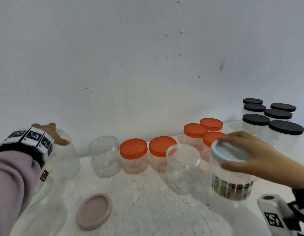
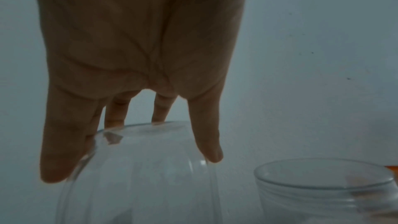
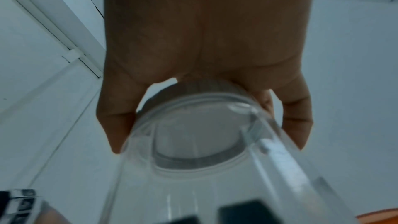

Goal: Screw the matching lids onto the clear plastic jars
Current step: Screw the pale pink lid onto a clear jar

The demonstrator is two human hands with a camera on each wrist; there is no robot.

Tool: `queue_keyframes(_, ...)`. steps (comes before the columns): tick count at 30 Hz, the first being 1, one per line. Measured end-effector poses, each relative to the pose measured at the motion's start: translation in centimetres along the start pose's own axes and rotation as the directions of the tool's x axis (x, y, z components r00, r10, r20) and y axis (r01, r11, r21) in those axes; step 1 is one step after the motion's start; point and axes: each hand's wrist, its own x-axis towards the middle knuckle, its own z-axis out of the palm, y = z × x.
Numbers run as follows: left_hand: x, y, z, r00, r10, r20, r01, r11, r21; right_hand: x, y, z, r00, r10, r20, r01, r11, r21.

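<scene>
Pink lid lies loose on the table at six o'clock.
Right hand at three o'clock clamps a pale blue lid atop the labelled jar; left hand at nine o'clock curls its fingers round a big clear jar.

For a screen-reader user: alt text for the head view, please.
A right hand grips a pale blue lid atop a labelled clear plastic jar; the left hand grips another clear jar. A loose pink lid lies nearby.
</scene>
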Motion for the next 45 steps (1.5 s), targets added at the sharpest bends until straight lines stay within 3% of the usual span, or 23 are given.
queue_keyframes(3,-0.4,0.0,-1.4,0.999,0.034,-0.014,-0.035,0.998,-0.059,1.4,1.3,0.4,0.996,0.077,-0.045,-0.078,0.997,-0.026)
queue_keyframes(7,-1.0,-0.9,-3.4,0.987,0.071,-0.144,-0.083,0.993,-0.083,2.9,2.0,1.2,0.988,0.151,-0.036,-0.152,0.988,-0.028)
queue_keyframes(12,-4.3,-2.0,-5.0,0.956,0.096,-0.278,-0.188,0.926,-0.326,3.5,2.2,1.4,0.98,0.196,-0.024,-0.197,0.98,-0.031)
queue_keyframes(16,-7.9,-3.2,-4.7,0.967,0.108,-0.23,-0.234,0.732,-0.64,3.5,1.7,0.9,0.975,0.222,0.007,-0.22,0.971,-0.095)
queue_keyframes(20,-10.9,-4.4,-3.5,0.977,0.153,-0.147,-0.206,0.518,-0.83,3.6,-0.4,1.1,0.975,0.224,-0.003,-0.221,0.957,-0.187)
queue_keyframes(23,-12.7,-5.3,-2.1,0.98,0.191,-0.053,-0.125,0.388,-0.913,3.7,-3.3,2.1,0.992,0.119,-0.045,-0.126,0.966,-0.227)
queue_keyframes(26,-14.6,-6.0,-0.6,0.967,0.256,0.0,-0.06,0.227,-0.972,4.1,-7.2,4.4,0.997,-0.066,-0.033,0.061,0.988,-0.143)
queue_keyframes(29,-15.5,-6.7,0.9,0.961,0.274,0.023,0.001,0.083,-0.997,4.8,-11.3,7.7,0.973,-0.219,0.071,0.224,0.972,-0.069)
queue_keyframes(33,-16.0,-7.6,2.6,0.952,0.258,0.165,0.168,0.011,-0.986,6.3,-16.2,13.1,0.878,-0.354,0.324,0.385,0.922,-0.036)
queue_keyframes(37,-16.4,-8.7,4.1,0.955,0.248,0.163,0.17,-0.005,-0.985,7.4,-19.7,18.6,0.733,-0.326,0.597,0.458,0.885,-0.079)
queue_keyframes(39,-16.6,-9.3,4.7,0.953,0.252,0.169,0.18,-0.022,-0.983,7.4,-20.6,21.0,0.694,-0.28,0.664,0.481,0.866,-0.137)
queue_keyframes(45,-17.0,-10.8,5.9,0.951,0.243,0.193,0.212,-0.052,-0.976,7.8,-21.8,24.6,0.689,-0.183,0.701,0.439,0.875,-0.203)
